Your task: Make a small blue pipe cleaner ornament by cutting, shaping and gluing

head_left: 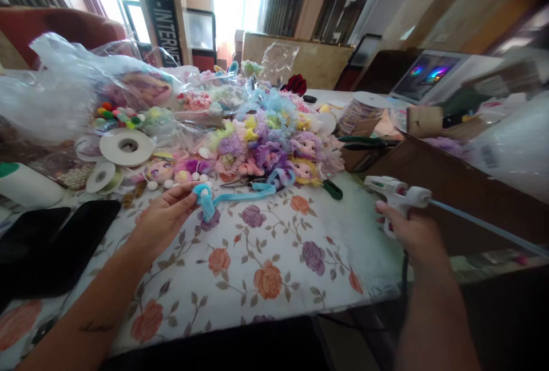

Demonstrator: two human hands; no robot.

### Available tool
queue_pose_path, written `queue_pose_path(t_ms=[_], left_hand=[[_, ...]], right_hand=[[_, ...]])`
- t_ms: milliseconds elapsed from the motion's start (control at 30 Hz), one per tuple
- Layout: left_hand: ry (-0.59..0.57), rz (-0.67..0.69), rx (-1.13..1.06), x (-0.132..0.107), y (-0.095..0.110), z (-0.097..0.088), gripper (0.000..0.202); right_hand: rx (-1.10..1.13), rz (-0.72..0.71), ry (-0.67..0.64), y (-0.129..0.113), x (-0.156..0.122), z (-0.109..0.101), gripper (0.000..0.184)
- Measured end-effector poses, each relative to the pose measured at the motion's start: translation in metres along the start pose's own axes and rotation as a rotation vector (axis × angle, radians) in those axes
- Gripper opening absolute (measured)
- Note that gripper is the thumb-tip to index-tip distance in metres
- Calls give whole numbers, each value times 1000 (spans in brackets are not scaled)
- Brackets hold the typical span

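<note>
Left hand (pixel 165 216) pinching blue pipe cleaner (pixel 240 192); right hand (pixel 407 228) gripping glue gun (pixel 397 194) past table edge (pixel 364 296); bare floral cloth (pixel 266 256) between.

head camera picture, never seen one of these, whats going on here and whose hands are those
This is one picture from a camera worn on a person's head, looking forward and down, so both arms coming in from the bottom are that person's own. No machine is involved.

The left hand pinches one end of a fuzzy blue pipe cleaner, which curls across the table. The right hand grips a white glue gun with a glue stick poking out the back.

They work over a flowered tablecloth. Behind lies a pile of small dolls and fabric flowers, ribbon spools, plastic bags, green-handled pliers and, far left, a black phone.
</note>
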State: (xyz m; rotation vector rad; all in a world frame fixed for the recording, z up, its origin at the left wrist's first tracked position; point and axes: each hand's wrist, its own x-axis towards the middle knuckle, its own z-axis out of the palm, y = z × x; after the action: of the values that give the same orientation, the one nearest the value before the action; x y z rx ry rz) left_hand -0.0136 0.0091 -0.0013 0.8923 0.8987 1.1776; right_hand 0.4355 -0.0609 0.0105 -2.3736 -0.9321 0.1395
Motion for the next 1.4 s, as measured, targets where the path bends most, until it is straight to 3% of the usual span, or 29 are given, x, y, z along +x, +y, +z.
queue_pose_path(t_ms=[100,200,333,467,567,667,767,867,1000,1167,1400], left_hand=[[8,0,30,1,-2,0,25],[13,-12,39,1,-4,-1,27],[0,-13,56,1,-7,-1,28],[-19,-32,77,-1,-6,5,34],[-9,-33,85,-3,-5,11,38],[-7,-5,99,-4,-5,12,37],[-28,51,136,-3,-6,9,33],[-46,98,186,-2,-8,6,31],[-47,148,270,-3,-10,5,30],[-61,162,287,-6,-12,10,27],[-63,137,310,-11,-11,13,25]], right_hand=[[-138,37,-68,4,26,4,31],[-153,-6,-132,2,30,11,38],[-223,-49,-182,0,14,1,45],[-510,-29,-170,-15,-23,-19,49],[-182,-354,-106,-53,-62,-14,34],[294,-667,-454,-108,-99,10,30],[479,-782,-727,-158,-125,43,22],[657,-727,-854,-184,-140,73,19],[842,-562,-998,-182,-150,95,24],[915,-397,-1104,-169,-154,98,27],[925,-372,-1154,-166,-156,98,22]])
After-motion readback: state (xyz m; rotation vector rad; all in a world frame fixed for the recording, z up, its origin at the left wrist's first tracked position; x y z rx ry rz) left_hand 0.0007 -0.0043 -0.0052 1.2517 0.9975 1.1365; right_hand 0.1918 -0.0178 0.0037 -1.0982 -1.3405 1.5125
